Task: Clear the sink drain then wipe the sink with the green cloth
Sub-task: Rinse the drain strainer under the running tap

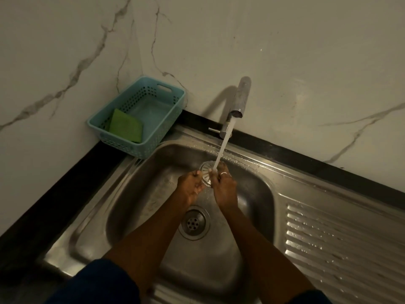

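Two pale wall panels with grey marble-like veins meet in a corner: the back wall (306, 51) and the left wall (43, 51). A black countertop (54, 194) runs along their foot and narrows to a dark strip (306, 157) at the back. A light blue perforated basket (122, 145) sits in the corner, against both walls. The light is dim (the near edge falls almost into shadow).

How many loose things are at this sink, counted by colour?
Light blue: 1, the perforated plastic basket
Green: 1, the square cloth inside the basket
Silvery: 1, round slotted drain strainer, held by left hand and right hand
Total: 3
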